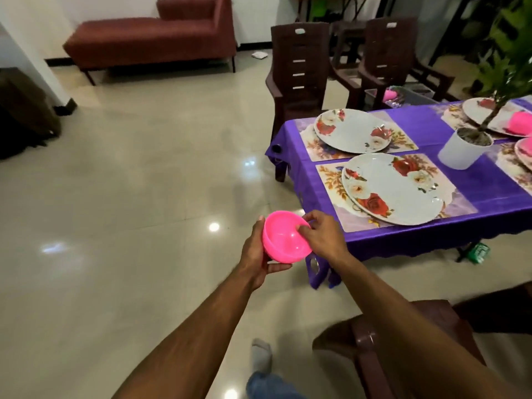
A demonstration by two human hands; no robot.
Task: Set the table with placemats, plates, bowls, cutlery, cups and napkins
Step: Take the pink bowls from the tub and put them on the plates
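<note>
— Nearest item?
— Both forearms extended over the tiled floor (129,174). Left hand (256,254) cups a pink plastic bowl (283,240) from beneath and behind, fingers wrapped under its base. Right hand (322,236) pinches the bowl's far rim, thumb and fingertips closed on it. Bowl is tilted, mouth toward the camera, held in the air short of the table.

— Table condition?
— Purple tablecloth (431,234) just right of the right hand. Nearest floral placemat (460,203) carries a rose-pattern plate (397,194); beyond it, a second placemat (403,139) with its plate (352,131). Further right, a white plant pot (460,152), then other plates with pink bowls, partly cut off.

— Seating?
— Brown chairs (296,73) beyond the table.
</note>
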